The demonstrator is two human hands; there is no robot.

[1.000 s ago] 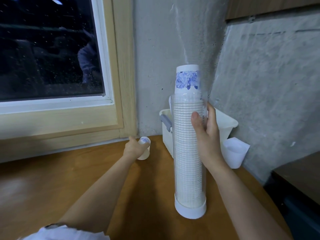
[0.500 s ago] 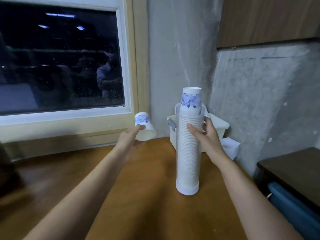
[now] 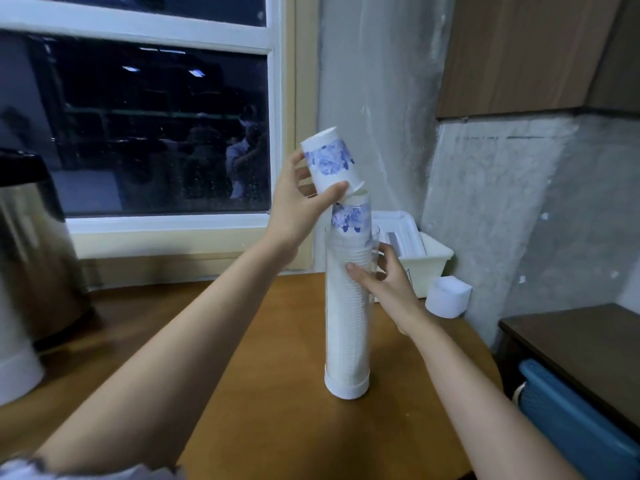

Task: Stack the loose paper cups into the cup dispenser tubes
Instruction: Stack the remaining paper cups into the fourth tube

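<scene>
"Two hands, one tube: why is the work divided?" asks the trainee.

"The right hand (image 3: 384, 285) grasps the dispenser tube (image 3: 348, 323) near its upper end, at centre frame, with the thumb on the near face and the fingers round the right side," the instructor answers. "In my judgement this steadies the tall, narrow tube upright on the desk (image 3: 277, 393). The left hand (image 3: 298, 206) pinches the loose cup (image 3: 329, 164) between thumb and fingers, just above and left of the tube mouth. The cup is inverted and tilted, rim toward the stack, presumably to match the inverted cups already loaded."

"Where is the cup relative to the stack?"

"Its rim is at the base of the top cup (image 3: 350, 218), which protrudes above the tube mouth. Contact cannot be confirmed. The cup is not yet seated."

"Describe the cup."

"White paper, tapered, with a blue floral print on the wall and a rolled rim. The tube is clear, with a white base cap, and is filled almost to the mouth with nested white cups."
</scene>
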